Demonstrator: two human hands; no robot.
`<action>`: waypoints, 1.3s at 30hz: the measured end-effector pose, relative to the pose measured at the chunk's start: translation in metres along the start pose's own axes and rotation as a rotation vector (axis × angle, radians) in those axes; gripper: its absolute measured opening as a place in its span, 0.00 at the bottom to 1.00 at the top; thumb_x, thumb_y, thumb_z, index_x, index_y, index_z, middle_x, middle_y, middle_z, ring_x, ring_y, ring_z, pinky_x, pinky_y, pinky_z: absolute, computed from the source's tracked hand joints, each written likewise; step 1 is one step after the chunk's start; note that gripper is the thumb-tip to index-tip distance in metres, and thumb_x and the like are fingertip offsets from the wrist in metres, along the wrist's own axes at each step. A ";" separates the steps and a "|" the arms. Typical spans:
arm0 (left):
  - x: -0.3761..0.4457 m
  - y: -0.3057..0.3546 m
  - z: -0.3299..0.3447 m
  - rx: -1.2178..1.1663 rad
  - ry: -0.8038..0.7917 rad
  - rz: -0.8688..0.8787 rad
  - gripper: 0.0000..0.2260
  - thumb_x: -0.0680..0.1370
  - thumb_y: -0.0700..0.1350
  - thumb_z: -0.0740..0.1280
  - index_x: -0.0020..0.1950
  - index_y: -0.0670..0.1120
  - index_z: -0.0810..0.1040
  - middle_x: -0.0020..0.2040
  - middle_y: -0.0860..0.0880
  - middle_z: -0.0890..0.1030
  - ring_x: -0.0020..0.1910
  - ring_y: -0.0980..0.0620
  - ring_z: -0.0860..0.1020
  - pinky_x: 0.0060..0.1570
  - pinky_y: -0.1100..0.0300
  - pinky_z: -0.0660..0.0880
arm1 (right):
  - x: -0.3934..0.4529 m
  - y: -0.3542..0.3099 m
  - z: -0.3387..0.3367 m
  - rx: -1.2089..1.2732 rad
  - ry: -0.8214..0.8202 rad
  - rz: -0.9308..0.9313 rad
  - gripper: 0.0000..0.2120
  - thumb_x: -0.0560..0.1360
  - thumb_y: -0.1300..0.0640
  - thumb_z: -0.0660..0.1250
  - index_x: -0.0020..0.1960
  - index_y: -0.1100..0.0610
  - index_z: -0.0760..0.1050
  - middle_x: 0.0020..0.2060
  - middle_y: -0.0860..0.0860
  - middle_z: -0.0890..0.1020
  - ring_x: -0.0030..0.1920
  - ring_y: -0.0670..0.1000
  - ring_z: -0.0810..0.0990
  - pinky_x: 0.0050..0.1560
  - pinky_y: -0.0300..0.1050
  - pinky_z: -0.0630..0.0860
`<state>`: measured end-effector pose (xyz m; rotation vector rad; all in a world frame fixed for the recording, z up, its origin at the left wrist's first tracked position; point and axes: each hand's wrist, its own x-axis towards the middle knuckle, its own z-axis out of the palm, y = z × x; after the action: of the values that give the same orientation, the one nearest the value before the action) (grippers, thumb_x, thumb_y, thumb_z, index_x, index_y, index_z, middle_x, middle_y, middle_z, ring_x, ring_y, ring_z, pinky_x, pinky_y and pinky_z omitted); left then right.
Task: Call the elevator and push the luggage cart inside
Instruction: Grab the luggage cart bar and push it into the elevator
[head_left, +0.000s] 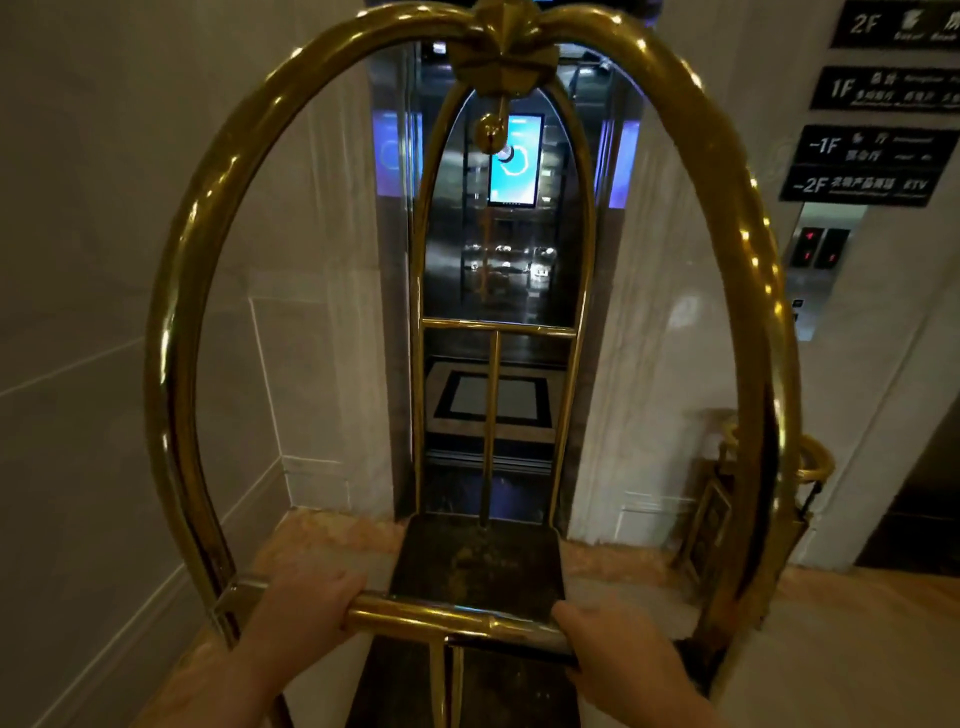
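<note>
A brass luggage cart (171, 332) with tall arched hoops fills the view, its dark platform (478, 561) bare. My left hand (306, 608) and my right hand (618, 654) both grip the cart's near horizontal handle bar (441, 621), one on each side of its centre post. Straight ahead the elevator (498, 395) stands with its doors open, showing a dark cabin with a lit blue screen (514, 161). The cart's far end sits near the doorway threshold. The call panel (815, 260) is on the wall to the right.
Pale marble walls flank the doorway on both sides, leaving a narrow opening. A brass stand (717, 499) sits on the floor right of the door, close to the cart's right hoop. Black floor signs (878, 140) hang above the call panel. A dark opening lies at far right.
</note>
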<state>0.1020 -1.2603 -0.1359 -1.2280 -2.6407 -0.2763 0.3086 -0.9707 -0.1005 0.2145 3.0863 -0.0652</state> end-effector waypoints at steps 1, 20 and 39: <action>0.003 -0.002 0.001 0.010 0.017 0.007 0.14 0.63 0.55 0.75 0.37 0.61 0.70 0.35 0.61 0.75 0.34 0.61 0.73 0.33 0.63 0.72 | 0.001 0.000 0.001 -0.015 0.022 0.021 0.14 0.74 0.47 0.64 0.58 0.44 0.67 0.54 0.47 0.78 0.52 0.50 0.76 0.52 0.46 0.71; 0.086 -0.001 0.024 0.107 0.041 0.186 0.13 0.65 0.56 0.76 0.41 0.54 0.74 0.32 0.54 0.77 0.27 0.55 0.75 0.25 0.64 0.60 | 0.061 0.046 -0.001 -0.233 0.371 -0.015 0.17 0.56 0.51 0.78 0.38 0.47 0.73 0.28 0.43 0.78 0.25 0.45 0.76 0.27 0.32 0.56; 0.232 -0.020 0.050 0.118 -0.030 -0.050 0.13 0.73 0.51 0.70 0.55 0.56 0.73 0.47 0.54 0.79 0.47 0.52 0.76 0.51 0.54 0.68 | 0.209 0.134 0.003 -0.264 0.316 -0.010 0.11 0.66 0.49 0.72 0.41 0.48 0.70 0.27 0.46 0.77 0.22 0.45 0.70 0.23 0.37 0.61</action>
<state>-0.0648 -1.0909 -0.1226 -1.1395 -2.6729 -0.1086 0.1202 -0.8094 -0.1192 0.2160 3.3589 0.4128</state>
